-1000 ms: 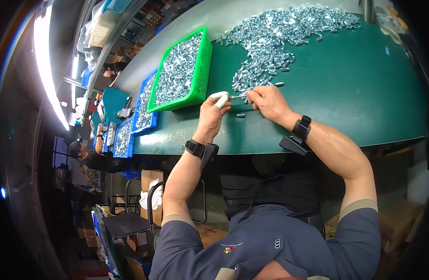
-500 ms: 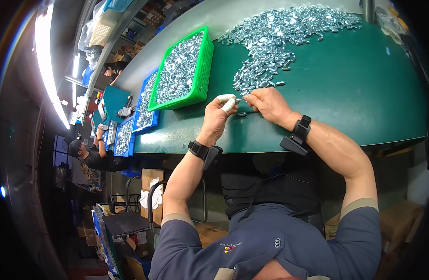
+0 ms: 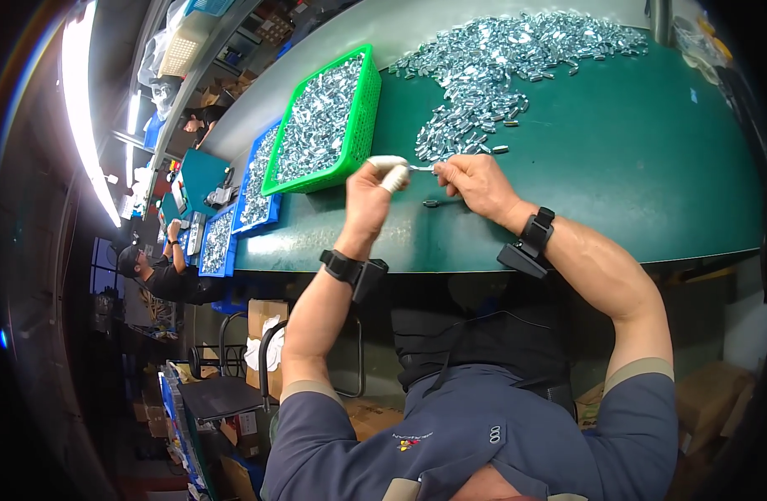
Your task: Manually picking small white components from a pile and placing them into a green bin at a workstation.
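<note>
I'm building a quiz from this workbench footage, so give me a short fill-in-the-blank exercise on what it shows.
1. The basket nearest the left hand is ____ in colour.
2. The loose pile of metal parts lies on a dark ____ tabletop.
3. The right hand has a black ____ strapped at its wrist.
4. The basket is filled with small ____ parts.

Missing words: green; green; band; metal

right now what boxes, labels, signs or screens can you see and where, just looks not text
Cardboard boxes: brown, under the table edge by the left forearm.
More brown boxes: lower right, by the right elbow, dim.
Shirt logo: small red and yellow emblem on the grey-blue chest.
No screen or sign is clear enough to tell.
</note>
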Motion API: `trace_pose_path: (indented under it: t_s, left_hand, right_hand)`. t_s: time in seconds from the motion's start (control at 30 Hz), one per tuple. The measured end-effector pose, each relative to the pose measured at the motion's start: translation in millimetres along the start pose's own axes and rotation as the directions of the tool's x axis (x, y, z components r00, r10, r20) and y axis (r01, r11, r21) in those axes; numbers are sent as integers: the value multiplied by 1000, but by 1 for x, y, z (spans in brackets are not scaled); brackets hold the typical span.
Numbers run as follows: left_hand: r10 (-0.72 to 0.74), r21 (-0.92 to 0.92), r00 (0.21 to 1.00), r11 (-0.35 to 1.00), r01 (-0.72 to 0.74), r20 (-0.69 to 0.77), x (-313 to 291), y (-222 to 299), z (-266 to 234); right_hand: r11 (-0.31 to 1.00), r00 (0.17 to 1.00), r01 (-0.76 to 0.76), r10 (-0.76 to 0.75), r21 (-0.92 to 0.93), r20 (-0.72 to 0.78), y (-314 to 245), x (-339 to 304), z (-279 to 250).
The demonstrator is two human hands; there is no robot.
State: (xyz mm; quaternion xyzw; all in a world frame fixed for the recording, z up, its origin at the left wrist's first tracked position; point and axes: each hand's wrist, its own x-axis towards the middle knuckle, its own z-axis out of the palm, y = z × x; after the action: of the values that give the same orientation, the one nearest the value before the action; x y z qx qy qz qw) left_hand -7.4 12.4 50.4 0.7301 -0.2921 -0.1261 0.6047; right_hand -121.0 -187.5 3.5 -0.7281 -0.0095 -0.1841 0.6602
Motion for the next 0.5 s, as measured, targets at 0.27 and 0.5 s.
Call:
trace_pose_path:
  t_s: [0.27, 0.5]
  left_hand:
    - [559, 785, 807, 406, -469, 192, 17, 42, -16]
    - [136, 694, 929, 630, -349, 344, -24, -11, 25]
  right_hand:
    - [996, 976, -46, 62, 79, -210, 3, 3, -9]
    - [1000, 994, -1, 0, -10, -109, -3, 2, -6]
